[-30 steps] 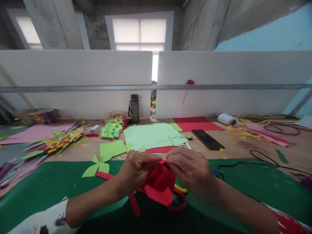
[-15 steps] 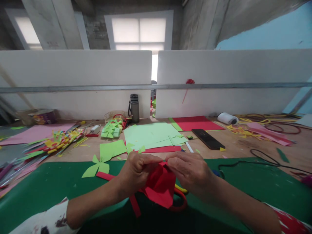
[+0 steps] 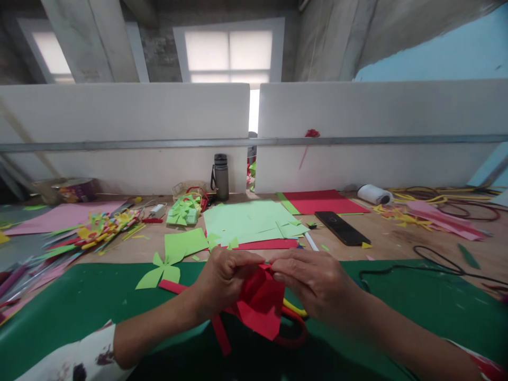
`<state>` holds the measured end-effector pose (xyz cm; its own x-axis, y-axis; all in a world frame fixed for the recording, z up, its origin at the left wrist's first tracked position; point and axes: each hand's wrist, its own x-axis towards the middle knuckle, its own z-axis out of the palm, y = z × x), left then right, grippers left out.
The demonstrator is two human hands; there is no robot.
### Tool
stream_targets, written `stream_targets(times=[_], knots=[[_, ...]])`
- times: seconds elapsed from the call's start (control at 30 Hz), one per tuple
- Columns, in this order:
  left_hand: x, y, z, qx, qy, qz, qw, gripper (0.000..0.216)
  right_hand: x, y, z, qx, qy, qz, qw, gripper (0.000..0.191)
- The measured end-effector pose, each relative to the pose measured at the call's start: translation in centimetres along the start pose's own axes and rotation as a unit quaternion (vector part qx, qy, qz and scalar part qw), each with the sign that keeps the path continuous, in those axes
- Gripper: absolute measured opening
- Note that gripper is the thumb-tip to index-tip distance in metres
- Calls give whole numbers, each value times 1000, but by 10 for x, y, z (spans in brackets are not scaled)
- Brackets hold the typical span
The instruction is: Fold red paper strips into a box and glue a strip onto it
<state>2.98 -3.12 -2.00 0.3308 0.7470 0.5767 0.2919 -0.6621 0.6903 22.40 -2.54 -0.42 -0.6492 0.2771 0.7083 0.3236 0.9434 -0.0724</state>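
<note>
A folded piece of red paper [image 3: 262, 304] hangs between my hands over the green mat [image 3: 107, 296]. My left hand [image 3: 228, 278] pinches its upper left part, thumb and fingers closed. At its top edge the fingertips of my right hand [image 3: 307, 275] are pressed together on the paper. Behind and below it show red and yellow looped handles [image 3: 296, 333], probably of scissors, the rest hidden. Red paper strips [image 3: 220, 333] lie on the mat beside my left hand. A light green paper leaf shape [image 3: 161, 272] rests to the left.
Pale green sheets [image 3: 246, 219] lie ahead, with red sheets [image 3: 321, 202] behind them. A black phone [image 3: 342, 228] is at the right, near a black cable [image 3: 432, 259]. A dark bottle [image 3: 221, 177] stands at the back. Paper flowers [image 3: 105, 227] are heaped at the left.
Both hands keep hold of the red paper in nearly the same place. The right fingers have shifted slightly along its top edge. The whole view has moved a little.
</note>
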Motion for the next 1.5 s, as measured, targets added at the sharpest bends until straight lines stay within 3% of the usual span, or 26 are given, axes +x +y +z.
stream_targets(times=[0.33,0.63,0.8,0.9,1.03,1.17,1.37,1.5], knots=[[0,4,0,7,-16,33,999,25,-4,6,5,-26,39,-32,998,21],[-2,4,-1,18,-39,63,997,23,-6,6,4,-164,6,-82,983,18],[-4,1,1,81,-54,81,992,23,-6,2,1,-203,-10,-104,974,19],[-5,-3,1,169,-17,159,973,21,-6,-3,-2,-247,-24,-139,959,22],[-4,-4,-8,331,17,238,913,16,-4,-8,-7,-286,-30,-157,945,23],[3,-5,-20,427,31,227,875,14,-2,-11,-11,-299,-16,-154,942,25],[12,-18,-27,446,40,213,869,12,-8,-14,-11,-295,-13,-179,939,28],[15,-18,-36,471,25,139,871,25,-8,-15,-9,-299,-5,-169,939,26]])
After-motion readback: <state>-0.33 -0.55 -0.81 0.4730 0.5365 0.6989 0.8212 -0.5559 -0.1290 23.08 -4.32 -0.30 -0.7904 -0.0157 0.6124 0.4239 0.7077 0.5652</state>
